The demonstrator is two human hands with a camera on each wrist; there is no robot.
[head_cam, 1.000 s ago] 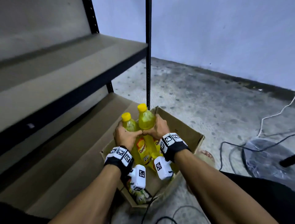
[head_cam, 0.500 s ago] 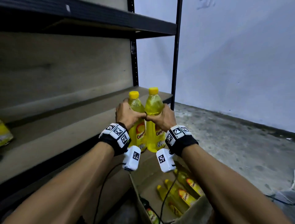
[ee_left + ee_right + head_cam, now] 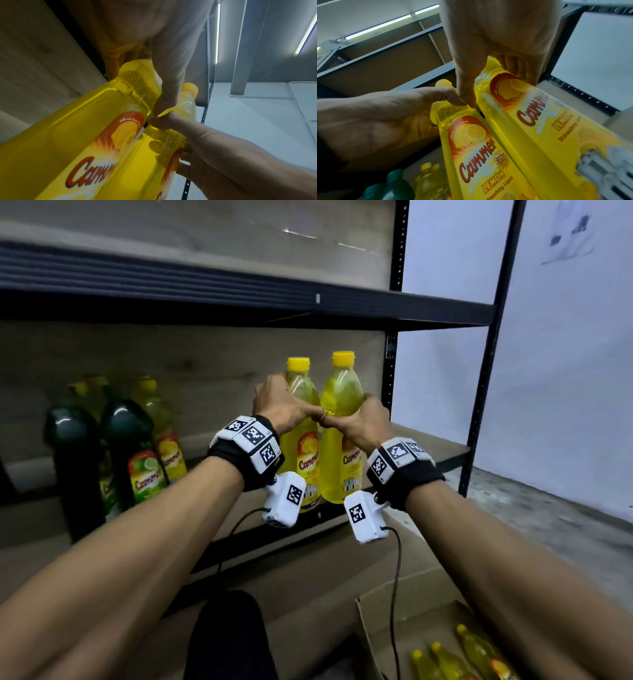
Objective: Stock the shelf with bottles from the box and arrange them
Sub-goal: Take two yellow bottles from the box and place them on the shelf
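Observation:
Two yellow lemon dish-liquid bottles stand upright side by side in front of the middle shelf [image 3: 428,450]. My left hand [image 3: 281,405] grips the left bottle [image 3: 308,460] at its shoulder. My right hand [image 3: 366,422] grips the right bottle [image 3: 342,392] the same way, and the two thumbs touch between them. The bases sit near the shelf's front edge, half hidden by the wrist cameras, so contact is unclear. In the right wrist view the right hand [image 3: 496,40] wraps the right bottle [image 3: 547,128], beside the left bottle [image 3: 471,148].
Dark green bottles [image 3: 133,446] and a yellow bottle [image 3: 164,419] stand on the shelf to the left. The cardboard box [image 3: 411,604] sits at lower right with more yellow bottles [image 3: 445,662] lying in it. A black upright post [image 3: 479,412] bounds the shelf on the right.
Both hands lifted the two yellow bottles out of the box and carried them up to the middle shelf. The grips stayed the same.

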